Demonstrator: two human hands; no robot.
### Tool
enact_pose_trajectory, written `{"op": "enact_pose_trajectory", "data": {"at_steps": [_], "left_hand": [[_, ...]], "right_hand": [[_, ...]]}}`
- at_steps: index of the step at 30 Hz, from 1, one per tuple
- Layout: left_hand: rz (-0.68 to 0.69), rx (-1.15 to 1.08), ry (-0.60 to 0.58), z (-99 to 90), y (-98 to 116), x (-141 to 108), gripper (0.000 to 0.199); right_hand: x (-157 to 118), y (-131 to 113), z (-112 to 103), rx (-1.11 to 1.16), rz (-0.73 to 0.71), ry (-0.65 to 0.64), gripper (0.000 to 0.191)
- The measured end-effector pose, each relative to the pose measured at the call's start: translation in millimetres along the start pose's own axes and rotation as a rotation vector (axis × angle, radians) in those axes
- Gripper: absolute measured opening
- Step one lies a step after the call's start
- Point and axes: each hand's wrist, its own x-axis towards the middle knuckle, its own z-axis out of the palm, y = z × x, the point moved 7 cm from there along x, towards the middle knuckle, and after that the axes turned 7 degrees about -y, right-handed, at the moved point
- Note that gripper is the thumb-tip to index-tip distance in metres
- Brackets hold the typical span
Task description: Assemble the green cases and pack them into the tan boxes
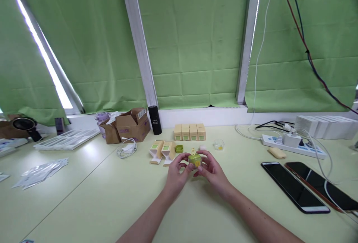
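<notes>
Between both hands is a small clear container with a green top [195, 159] and a yellow mark on its front. My left hand [180, 170] grips its left side with thumb and fingers. On the other side, the fingers of my right hand [210, 168] are closed around it. Just beyond my hands lie a small green square tray [179, 148] and a small pale piece [203, 147]. A clear cup [219, 145] with a yellow mark sits to the right. Two opened small boxes [162, 151] lie to the left.
Several closed small boxes [189, 132] stand in a row at the back. A cardboard carton [132, 125] and a black tumbler [154, 120] are back left. Two phones [295, 187] and a power strip [293, 146] with loose cables lie right. Flat packets [41, 172] lie left.
</notes>
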Motion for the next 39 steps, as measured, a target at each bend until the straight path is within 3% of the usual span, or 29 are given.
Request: {"op": "enact_pose_trajectory", "data": {"at_steps": [9,15,19,26,32,39], "left_hand": [[0.186,0.225,-0.05,8.6,17.5,-6.4,0.041],[0.289,0.316,-0.033,10.2,31.5,-9.0,0.035],[0.315,0.359,-0.023,9.7,31.7,-10.1,0.04],[0.184,0.308,-0.053,10.2,16.0,-7.8,0.045],[0.09,0.258,-0.045,8.9,7.3,-6.0,0.046],[0.071,0.265,-0.052,10.5,3.1,-5.4,0.044]], "right_hand": [[0.0,5.3,-9.4,0.379,0.081,-0.005,0.052],[-1.0,4.5,-7.9,0.369,0.093,0.003,0.046],[-2.5,1.6,-6.0,0.333,0.092,0.007,0.052],[-2.9,-5.5,-13.3,0.061,-0.04,0.119,0.066],[-8.5,-12.7,-11.3,-0.327,-0.112,0.226,0.056],[-17.2,-27.8,-2.2,-0.707,-0.329,0.202,0.052]]}}
